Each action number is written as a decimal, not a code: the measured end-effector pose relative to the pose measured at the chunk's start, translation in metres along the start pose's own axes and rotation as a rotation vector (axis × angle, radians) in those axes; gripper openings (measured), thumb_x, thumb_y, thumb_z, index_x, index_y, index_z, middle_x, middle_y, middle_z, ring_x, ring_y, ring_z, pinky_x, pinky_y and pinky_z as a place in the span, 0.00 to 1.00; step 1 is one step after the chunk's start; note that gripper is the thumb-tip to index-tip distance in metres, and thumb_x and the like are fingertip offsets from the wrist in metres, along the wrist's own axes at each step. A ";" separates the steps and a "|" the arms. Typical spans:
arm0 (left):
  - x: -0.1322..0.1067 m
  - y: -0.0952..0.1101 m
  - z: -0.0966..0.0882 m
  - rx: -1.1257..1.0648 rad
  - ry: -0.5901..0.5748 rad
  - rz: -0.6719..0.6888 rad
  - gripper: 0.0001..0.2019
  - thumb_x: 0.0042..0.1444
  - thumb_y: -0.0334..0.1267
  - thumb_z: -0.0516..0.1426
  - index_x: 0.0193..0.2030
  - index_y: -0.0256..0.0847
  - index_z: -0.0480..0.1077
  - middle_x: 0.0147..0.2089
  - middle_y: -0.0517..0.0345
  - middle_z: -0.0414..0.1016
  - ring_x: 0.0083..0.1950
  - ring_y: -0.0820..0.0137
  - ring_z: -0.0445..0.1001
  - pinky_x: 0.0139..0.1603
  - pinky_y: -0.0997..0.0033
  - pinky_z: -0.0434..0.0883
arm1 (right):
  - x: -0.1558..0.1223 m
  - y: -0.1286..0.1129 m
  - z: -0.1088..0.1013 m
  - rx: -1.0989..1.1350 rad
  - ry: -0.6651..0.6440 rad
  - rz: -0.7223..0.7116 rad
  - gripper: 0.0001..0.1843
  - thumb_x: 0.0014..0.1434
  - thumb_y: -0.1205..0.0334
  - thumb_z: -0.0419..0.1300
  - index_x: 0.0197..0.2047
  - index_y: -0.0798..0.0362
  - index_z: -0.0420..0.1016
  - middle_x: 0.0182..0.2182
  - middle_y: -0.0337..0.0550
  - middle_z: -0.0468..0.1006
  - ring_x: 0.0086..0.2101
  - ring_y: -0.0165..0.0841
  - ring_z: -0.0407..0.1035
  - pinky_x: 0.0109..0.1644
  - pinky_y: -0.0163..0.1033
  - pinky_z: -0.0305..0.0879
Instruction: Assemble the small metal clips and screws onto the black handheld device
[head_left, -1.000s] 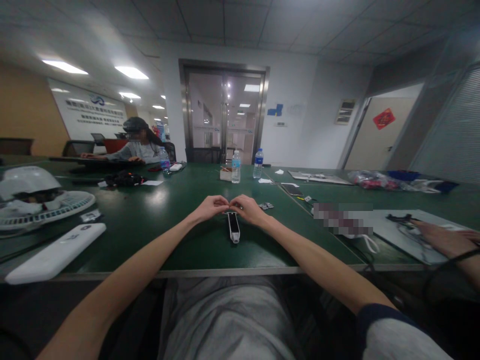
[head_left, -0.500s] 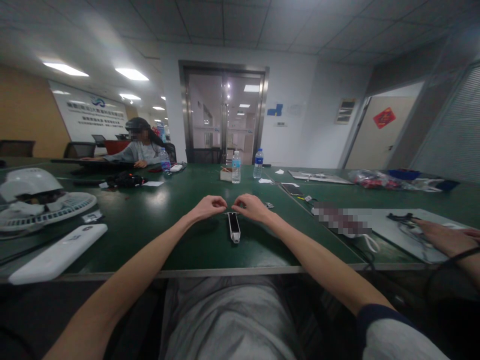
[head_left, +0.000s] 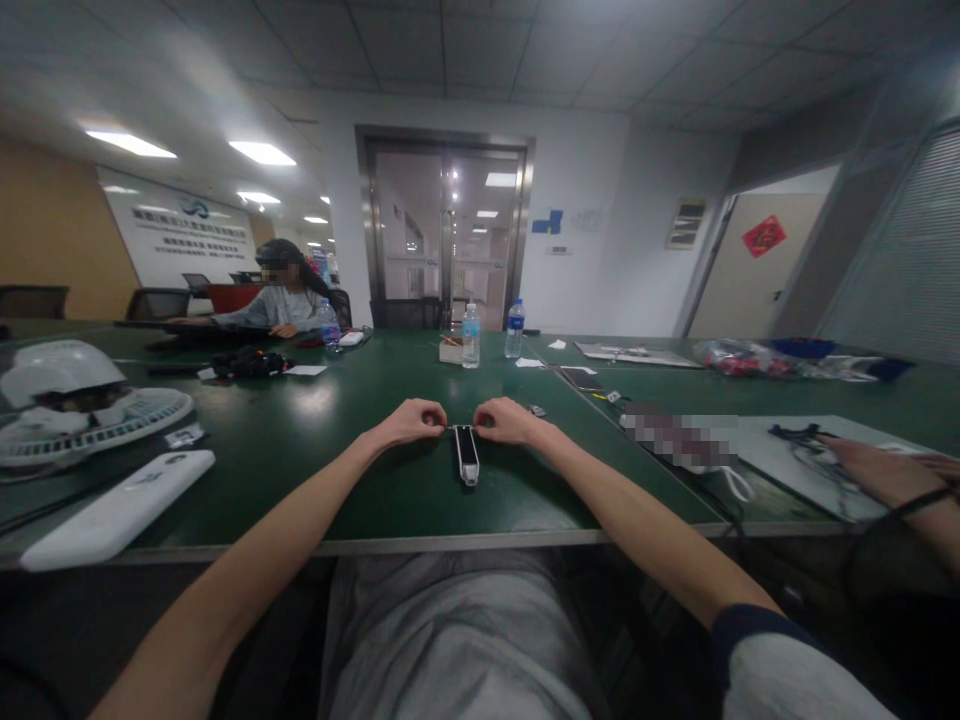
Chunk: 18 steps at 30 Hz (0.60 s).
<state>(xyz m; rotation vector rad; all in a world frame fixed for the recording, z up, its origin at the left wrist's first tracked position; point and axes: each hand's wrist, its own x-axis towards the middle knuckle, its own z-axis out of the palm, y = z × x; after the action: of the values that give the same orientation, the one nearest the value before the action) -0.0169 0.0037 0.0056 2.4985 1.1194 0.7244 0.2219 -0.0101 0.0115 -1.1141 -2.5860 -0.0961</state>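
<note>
Head view: a small black-and-white gadget (head_left: 466, 452) lies flat on the green table (head_left: 360, 490). The left hand (head_left: 409, 422) and right hand (head_left: 506, 420) sit apart, fingers curled in, one at each side of its far end. Whether they pinch it, I cannot tell. It looks light, hard and slippery. It is probably best held by its long sides.

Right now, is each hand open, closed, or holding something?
Left hand: curled shut beside the slim device; contents cannot be told.
Right hand: curled shut on its other side; contents cannot be told.
</note>
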 end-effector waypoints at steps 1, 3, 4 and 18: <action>0.000 0.000 0.001 -0.002 -0.002 0.000 0.10 0.45 0.39 0.57 0.33 0.38 0.75 0.28 0.62 0.70 0.30 0.73 0.66 0.31 0.76 0.62 | 0.000 0.000 0.000 0.003 0.001 -0.004 0.09 0.54 0.62 0.58 0.37 0.53 0.77 0.32 0.42 0.78 0.32 0.30 0.69 0.34 0.32 0.58; 0.000 -0.002 0.002 -0.009 0.001 0.007 0.10 0.45 0.39 0.57 0.34 0.38 0.75 0.28 0.62 0.70 0.30 0.73 0.66 0.31 0.76 0.62 | 0.000 0.001 0.000 0.013 -0.001 -0.003 0.08 0.55 0.61 0.58 0.36 0.54 0.77 0.32 0.43 0.78 0.32 0.30 0.69 0.34 0.32 0.58; 0.000 -0.002 0.002 -0.013 0.004 0.013 0.10 0.45 0.39 0.57 0.34 0.38 0.75 0.28 0.62 0.70 0.30 0.73 0.66 0.31 0.76 0.62 | 0.000 0.001 0.001 0.016 -0.003 0.000 0.08 0.55 0.61 0.59 0.36 0.54 0.77 0.32 0.43 0.78 0.31 0.30 0.69 0.34 0.32 0.58; -0.001 -0.001 0.005 -0.032 0.013 0.017 0.09 0.47 0.39 0.58 0.35 0.38 0.74 0.29 0.62 0.71 0.30 0.73 0.67 0.31 0.76 0.63 | 0.001 0.001 0.005 0.062 0.027 -0.015 0.08 0.56 0.61 0.58 0.35 0.55 0.76 0.32 0.43 0.77 0.31 0.30 0.69 0.35 0.32 0.59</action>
<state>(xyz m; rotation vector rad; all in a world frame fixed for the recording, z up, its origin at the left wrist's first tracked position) -0.0154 0.0036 0.0006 2.4829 1.0844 0.7585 0.2209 -0.0077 0.0071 -1.0650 -2.5554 -0.0338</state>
